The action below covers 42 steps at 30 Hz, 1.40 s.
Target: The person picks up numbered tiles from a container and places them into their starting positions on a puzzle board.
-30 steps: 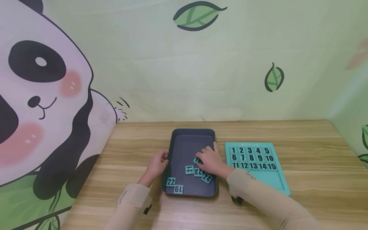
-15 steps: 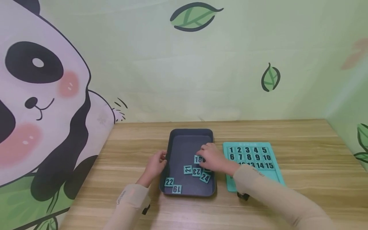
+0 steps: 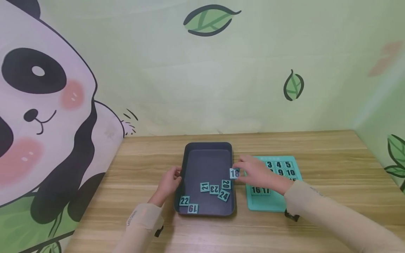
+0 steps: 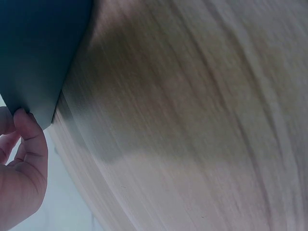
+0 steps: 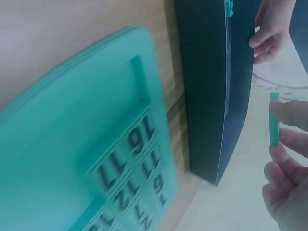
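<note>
My right hand [image 3: 255,171] pinches a teal number tile marked 18 [image 3: 234,173] above the right rim of the dark tray [image 3: 209,146]. The same tile [image 5: 274,120] appears edge-on between thumb and fingers in the right wrist view. My left hand [image 3: 168,182] grips the tray's left rim, its thumb against the wall in the left wrist view. Several loose tiles lie in the tray, among them tile 20 [image 3: 226,184], tile 24 [image 3: 223,195] and tile 22 [image 3: 184,201]. Right of the tray lies a teal number board [image 3: 269,203], with tiles up to 17 [image 3: 265,190] in rows, partly hidden by my right hand.
Tray and board lie side by side on a wooden table [image 3: 142,151], with a narrow strip of wood between them. Behind the table hangs a green backdrop [image 3: 152,88] with a panda and leaves printed on it.
My right hand has lifted tile 18 from the tray and carried it right, to above the rim. Tile 20 has come into full view. The left hand stays at the tray's left rim.
</note>
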Tool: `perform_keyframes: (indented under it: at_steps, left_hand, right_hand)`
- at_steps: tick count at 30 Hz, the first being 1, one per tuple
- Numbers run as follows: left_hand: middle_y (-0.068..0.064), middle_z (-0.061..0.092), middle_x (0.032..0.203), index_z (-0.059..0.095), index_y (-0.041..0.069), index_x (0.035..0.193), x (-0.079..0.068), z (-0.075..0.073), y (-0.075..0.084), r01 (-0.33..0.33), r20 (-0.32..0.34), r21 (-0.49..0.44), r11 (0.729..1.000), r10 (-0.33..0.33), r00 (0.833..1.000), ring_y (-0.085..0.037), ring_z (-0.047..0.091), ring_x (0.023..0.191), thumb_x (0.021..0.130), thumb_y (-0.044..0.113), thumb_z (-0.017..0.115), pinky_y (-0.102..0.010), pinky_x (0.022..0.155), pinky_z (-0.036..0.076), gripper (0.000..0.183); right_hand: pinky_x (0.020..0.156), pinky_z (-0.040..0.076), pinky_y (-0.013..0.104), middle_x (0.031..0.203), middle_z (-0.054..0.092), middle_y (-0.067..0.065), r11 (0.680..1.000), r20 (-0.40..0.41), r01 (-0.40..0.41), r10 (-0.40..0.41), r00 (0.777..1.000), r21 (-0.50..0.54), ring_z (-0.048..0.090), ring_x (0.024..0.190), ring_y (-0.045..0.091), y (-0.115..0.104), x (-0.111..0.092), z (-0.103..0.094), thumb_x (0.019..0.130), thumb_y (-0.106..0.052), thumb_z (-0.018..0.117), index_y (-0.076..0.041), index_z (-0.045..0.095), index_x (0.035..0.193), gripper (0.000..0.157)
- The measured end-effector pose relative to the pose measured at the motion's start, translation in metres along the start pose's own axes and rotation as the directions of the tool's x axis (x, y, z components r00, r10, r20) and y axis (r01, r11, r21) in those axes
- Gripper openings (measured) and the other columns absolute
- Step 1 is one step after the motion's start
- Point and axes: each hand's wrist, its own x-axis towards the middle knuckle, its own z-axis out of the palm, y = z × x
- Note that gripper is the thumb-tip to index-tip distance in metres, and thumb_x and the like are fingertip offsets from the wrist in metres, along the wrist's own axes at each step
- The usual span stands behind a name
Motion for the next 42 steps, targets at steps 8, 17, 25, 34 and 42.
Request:
perform_keyframes:
  at_steps: [8, 17, 25, 34, 42]
  left_hand:
    - [-0.017, 0.06, 0.094, 0.052, -0.001, 0.113, 0.0, -0.001, 0.001, 0.035, 0.022, 0.005, 0.999, -0.035, 0.999, -0.028, 0.059, 0.087, 0.081, 0.0, 0.053, -0.037, 0.074, 0.051, 0.031]
    - [-0.017, 0.06, 0.094, 0.052, 0.0, 0.112, 0.0, 0.0, 0.0, 0.041, 0.016, 0.019, 0.999, -0.042, 0.999, -0.028, 0.059, 0.087, 0.081, 0.0, 0.053, -0.036, 0.074, 0.052, 0.031]
    - [-0.017, 0.06, 0.093, 0.053, -0.001, 0.111, -0.001, -0.001, 0.0, 0.025, 0.004, 0.019, 0.999, -0.025, 1.0, -0.028, 0.06, 0.086, 0.081, 0.0, 0.054, -0.036, 0.073, 0.052, 0.03]
    - [-0.017, 0.06, 0.093, 0.052, 0.0, 0.111, 0.001, 0.0, -0.001, 0.026, 0.001, 0.024, 0.999, -0.026, 1.0, -0.028, 0.06, 0.086, 0.081, -0.001, 0.054, -0.037, 0.073, 0.052, 0.03]
    - [-0.017, 0.06, 0.092, 0.052, 0.0, 0.111, -0.001, 0.0, 0.0, 0.023, -0.004, 0.014, 1.0, -0.023, 1.0, -0.027, 0.06, 0.085, 0.081, -0.001, 0.054, -0.036, 0.072, 0.052, 0.03]
  right_hand:
    - [0.064, 0.041, 0.025, 0.09, 0.054, 0.0, 0.996, 0.006, -0.059, 0.059, 0.998, 0.06, 0.049, 0.082, 0.016, 0.036, -0.038, -0.007, 0.073, -0.019, 0.069, -0.01, 0.063, 0.104, 0.033]
    - [0.071, 0.044, 0.033, 0.091, 0.056, 0.003, 0.991, -0.016, -0.121, 0.123, 0.992, 0.065, 0.049, 0.088, 0.021, 0.072, -0.072, -0.005, 0.071, -0.012, 0.07, -0.005, 0.064, 0.101, 0.032]
    - [0.067, 0.046, 0.032, 0.087, 0.057, 0.004, 0.996, -0.003, -0.08, 0.08, 0.997, -0.035, 0.051, 0.081, 0.018, 0.085, -0.089, 0.004, 0.066, -0.015, 0.072, -0.006, 0.065, 0.097, 0.033]
    - [0.07, 0.046, 0.033, 0.086, 0.057, 0.001, 0.994, -0.023, -0.083, 0.082, 0.996, -0.074, 0.051, 0.081, 0.017, 0.089, -0.099, 0.022, 0.066, -0.018, 0.072, -0.007, 0.065, 0.096, 0.032]
    - [0.062, 0.04, 0.023, 0.08, 0.051, -0.005, 0.988, -0.063, -0.121, 0.115, 0.991, -0.096, 0.044, 0.074, 0.01, 0.088, -0.1, 0.032, 0.067, -0.018, 0.072, -0.009, 0.067, 0.094, 0.03]
